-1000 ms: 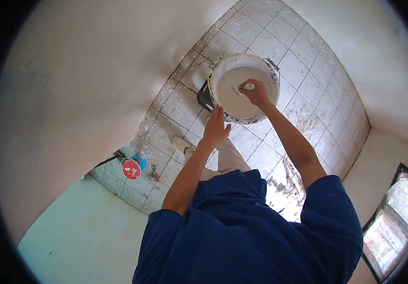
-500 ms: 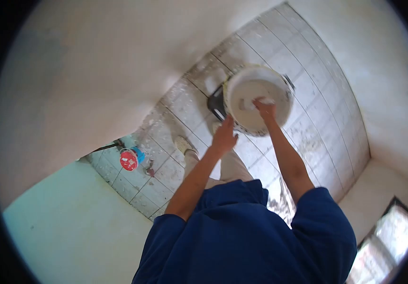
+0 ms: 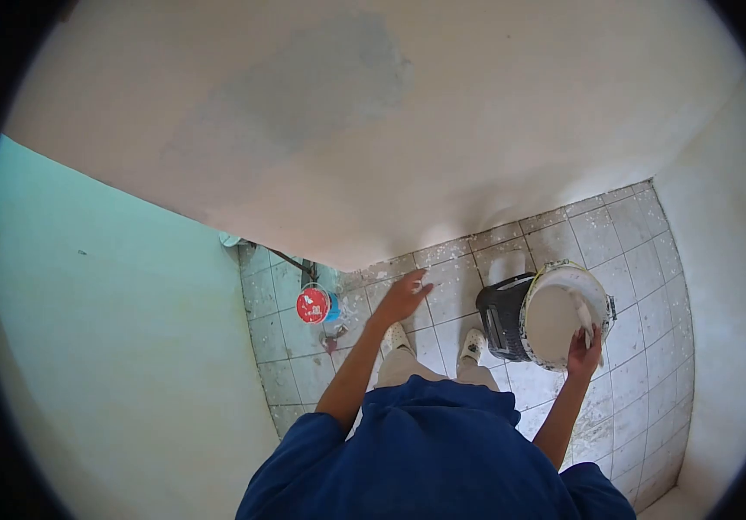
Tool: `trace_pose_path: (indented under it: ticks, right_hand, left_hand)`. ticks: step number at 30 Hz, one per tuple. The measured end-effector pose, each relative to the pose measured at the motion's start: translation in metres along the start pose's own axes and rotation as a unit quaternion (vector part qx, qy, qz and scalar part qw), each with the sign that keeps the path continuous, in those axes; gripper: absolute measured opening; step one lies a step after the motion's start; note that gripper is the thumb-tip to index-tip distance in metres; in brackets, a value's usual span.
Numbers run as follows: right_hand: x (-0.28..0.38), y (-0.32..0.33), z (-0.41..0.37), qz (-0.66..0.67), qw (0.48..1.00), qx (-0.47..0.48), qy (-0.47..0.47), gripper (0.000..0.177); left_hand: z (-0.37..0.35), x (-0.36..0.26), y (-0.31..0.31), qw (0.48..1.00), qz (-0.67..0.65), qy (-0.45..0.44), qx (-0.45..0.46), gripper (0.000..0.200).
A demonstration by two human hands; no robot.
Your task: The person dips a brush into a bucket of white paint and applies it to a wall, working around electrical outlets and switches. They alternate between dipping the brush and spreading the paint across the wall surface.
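Observation:
My right hand (image 3: 584, 351) is closed around a white-coated elongated thing (image 3: 583, 310) at the near right side of a large white bucket (image 3: 605, 295). Its exact kind is hard to make out under the white coating. Inside the bucket lies an off-white liquid (image 3: 549, 325), and the outer rim is spattered. My left hand (image 3: 402, 299) holds nothing, its fingers apart, in the air over the tiled floor near the wall. Directly left of the bucket stands a dark grey ribbed container (image 3: 503, 321).
A red-topped pail (image 3: 312, 305) with blue beside it stands on the floor to the left, near a dark bar (image 3: 291, 260). White splatters mark the tiles (image 3: 442, 277). The front wall (image 3: 321, 87) bears a grey patch; a pale green wall (image 3: 104, 329) rises at left.
My view has swung, so the bucket appears farther right. My left hand has left the bucket's edge. My right hand has drawn back from the bucket's middle to its near right side.

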State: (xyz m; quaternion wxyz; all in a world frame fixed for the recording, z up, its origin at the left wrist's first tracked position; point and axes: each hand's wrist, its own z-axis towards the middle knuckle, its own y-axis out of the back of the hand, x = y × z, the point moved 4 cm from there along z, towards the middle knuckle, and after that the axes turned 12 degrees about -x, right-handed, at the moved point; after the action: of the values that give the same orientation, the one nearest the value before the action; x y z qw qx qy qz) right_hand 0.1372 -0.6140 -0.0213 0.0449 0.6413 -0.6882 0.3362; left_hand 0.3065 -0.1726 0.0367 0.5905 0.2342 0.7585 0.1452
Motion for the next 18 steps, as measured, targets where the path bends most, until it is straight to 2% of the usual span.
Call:
trace_pose_path:
  ticks: [2,4,6,8,14,18]
  right_hand:
    - [-0.018,-0.047,-0.026,0.008,0.997,0.078,-0.010,0.031]
    - [-0.054,-0.084,-0.018,0.008,0.989,0.141,0.039,0.032]
    - [-0.089,-0.148,-0.069,-0.048,0.984,0.117,0.125,0.029]
    - [-0.139,-0.206,-0.101,-0.083,0.974,0.146,0.151,0.028]
    - [-0.252,-0.348,-0.198,0.019,0.959,0.196,0.206,0.028]
    - [-0.302,-0.391,-0.189,0.072,0.959,0.149,0.229,0.029]
  left_hand:
    - [0.004,-0.004,0.040,1.000,0.000,-0.001,-0.005,0.054]
    - [0.010,-0.011,0.068,1.000,0.012,-0.006,0.002,0.051]
    - [0.017,-0.019,0.095,0.999,0.039,-0.016,0.021,0.046]
    - [0.030,-0.028,0.120,0.998,0.032,-0.036,0.040,0.045]
    - [0.069,-0.047,0.185,0.993,0.030,-0.080,0.075,0.042]
    - [0.098,-0.042,0.210,0.991,0.021,-0.105,0.085,0.046]
